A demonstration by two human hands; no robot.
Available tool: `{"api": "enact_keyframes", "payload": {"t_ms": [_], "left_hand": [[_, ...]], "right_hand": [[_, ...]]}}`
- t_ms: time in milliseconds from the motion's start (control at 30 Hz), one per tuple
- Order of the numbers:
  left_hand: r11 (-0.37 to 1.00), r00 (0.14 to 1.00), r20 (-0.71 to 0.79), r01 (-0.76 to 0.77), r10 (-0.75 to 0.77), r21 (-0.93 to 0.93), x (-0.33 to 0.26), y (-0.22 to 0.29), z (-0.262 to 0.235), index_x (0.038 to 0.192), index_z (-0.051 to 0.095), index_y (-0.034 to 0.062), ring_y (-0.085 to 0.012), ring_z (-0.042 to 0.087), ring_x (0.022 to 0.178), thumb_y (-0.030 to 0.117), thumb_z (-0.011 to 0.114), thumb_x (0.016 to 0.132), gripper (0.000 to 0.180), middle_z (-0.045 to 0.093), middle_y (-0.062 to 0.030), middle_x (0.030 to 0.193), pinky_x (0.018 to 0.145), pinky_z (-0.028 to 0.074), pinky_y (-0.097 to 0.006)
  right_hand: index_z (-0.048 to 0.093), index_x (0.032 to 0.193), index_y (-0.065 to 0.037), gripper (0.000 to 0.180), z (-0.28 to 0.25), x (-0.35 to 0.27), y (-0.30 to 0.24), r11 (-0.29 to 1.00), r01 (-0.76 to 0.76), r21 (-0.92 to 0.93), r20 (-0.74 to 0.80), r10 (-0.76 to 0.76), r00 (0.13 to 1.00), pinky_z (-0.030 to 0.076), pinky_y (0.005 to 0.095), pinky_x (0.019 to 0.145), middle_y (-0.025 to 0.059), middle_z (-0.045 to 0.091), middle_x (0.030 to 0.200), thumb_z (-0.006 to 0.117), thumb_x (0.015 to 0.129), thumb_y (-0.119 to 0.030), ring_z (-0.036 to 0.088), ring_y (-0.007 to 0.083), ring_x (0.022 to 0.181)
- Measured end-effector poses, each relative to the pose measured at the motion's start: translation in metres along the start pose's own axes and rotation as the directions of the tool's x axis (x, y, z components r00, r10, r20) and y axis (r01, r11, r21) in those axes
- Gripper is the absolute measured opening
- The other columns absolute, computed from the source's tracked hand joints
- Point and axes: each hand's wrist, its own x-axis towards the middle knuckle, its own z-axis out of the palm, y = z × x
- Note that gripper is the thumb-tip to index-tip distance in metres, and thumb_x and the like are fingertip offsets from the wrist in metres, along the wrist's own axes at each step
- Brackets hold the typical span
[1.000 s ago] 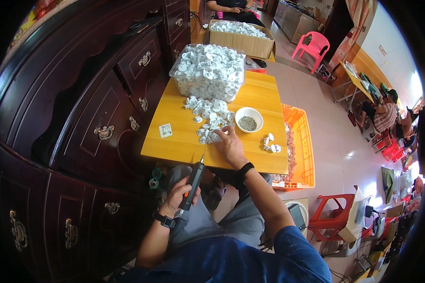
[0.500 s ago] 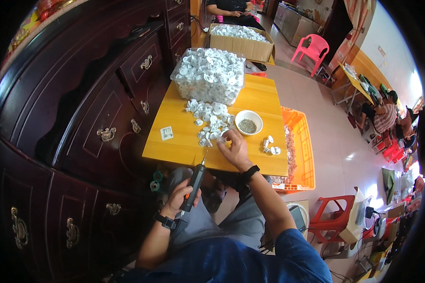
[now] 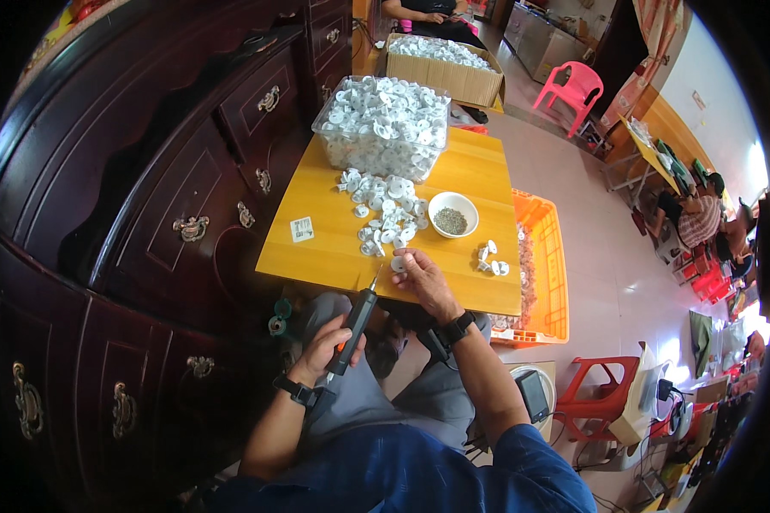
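My left hand [image 3: 321, 350] is wrapped round a dark cordless screwdriver [image 3: 355, 327], its bit pointing up at the table's near edge. Between the thumb and fingers of my right hand [image 3: 429, 286] is a small white round plastic part [image 3: 399, 264], just right of the bit's tip and apart from it. Beyond it, a loose pile of similar white parts [image 3: 388, 209] spreads over the yellow table [image 3: 308, 192]. To the right of the pile stands a white bowl [image 3: 436, 199] of small metal screws [image 3: 450, 221]. Several white parts [image 3: 492, 260] lie near the right edge.
At the table's back sits a clear tub [image 3: 385, 154] heaped with white parts. A cardboard box [image 3: 441, 79] stands behind it, a seated person beyond. An orange crate [image 3: 558, 274] adjoins the table's right side; dark drawers [image 3: 171, 214] line the left. A square sticker [image 3: 302, 229] lies on the table.
My right hand has drawn slightly back from the pile toward the near edge, and the white part in it now shows clearly. My left hand has raised the screwdriver a little to the right.
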Motion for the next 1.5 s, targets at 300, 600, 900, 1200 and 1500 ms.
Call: {"api": "enact_keyframes", "payload": {"t_ms": [300,600,900,1200,1500], "left_hand": [[1.000,1.000,0.013,0.010,-0.010,-0.008,0.000,0.001,-0.001,0.124,0.050,0.0048,-0.0154,0.060,0.068,0.027,0.049,0.095,0.037,0.061,-0.0080,0.089,0.064,0.052,-0.029],[0.999,0.999,0.001,0.041,-0.041,-0.029,-0.001,0.003,0.003,0.129,0.048,0.0039,-0.0153,0.060,0.068,0.025,0.049,0.096,0.039,0.061,-0.0081,0.089,0.064,0.052,-0.029],[0.993,0.996,-0.024,0.090,-0.089,0.071,0.003,0.000,0.005,0.117,0.050,0.0033,-0.0151,0.060,0.067,0.023,0.050,0.096,0.029,0.062,-0.0085,0.089,0.063,0.052,-0.029],[0.990,0.995,-0.028,0.099,-0.097,0.096,0.006,-0.002,0.007,0.117,0.050,0.0036,-0.0145,0.060,0.067,0.022,0.050,0.097,0.027,0.061,-0.0075,0.087,0.063,0.052,-0.028],[0.990,0.995,-0.013,0.095,-0.095,0.102,0.007,-0.003,0.005,0.117,0.050,0.0052,-0.0120,0.061,0.068,0.023,0.051,0.098,0.026,0.062,-0.0057,0.088,0.063,0.052,-0.026]], "right_hand": [[0.057,0.121,-0.007,0.025,0.004,-0.001,-0.001,0.990,0.019,-0.142,-0.012,-0.021,1.000,0.051,0.0216,0.072,-0.0010,0.064,0.093,0.061,0.100,-0.018,0.060,0.0063,0.079],[0.060,0.110,-0.004,0.013,-0.002,0.003,0.009,0.989,0.045,-0.139,-0.031,-0.050,0.998,0.050,0.0220,0.072,-0.0015,0.062,0.091,0.057,0.100,-0.012,0.059,0.0063,0.079],[0.060,0.106,-0.004,0.013,0.004,-0.002,0.003,0.980,0.035,-0.198,-0.020,-0.040,0.999,0.050,0.0203,0.071,-0.0002,0.066,0.092,0.062,0.093,-0.002,0.060,0.0066,0.078],[0.064,0.103,-0.003,0.014,0.000,-0.002,0.010,0.973,0.076,-0.219,-0.017,-0.081,0.997,0.050,0.0206,0.073,-0.0002,0.067,0.091,0.064,0.089,0.000,0.062,0.0064,0.081],[0.065,0.101,-0.004,0.011,0.003,-0.002,0.014,0.972,0.088,-0.217,-0.043,-0.099,0.994,0.050,0.0204,0.073,-0.0018,0.066,0.089,0.065,0.090,-0.002,0.062,0.0055,0.081]]}}
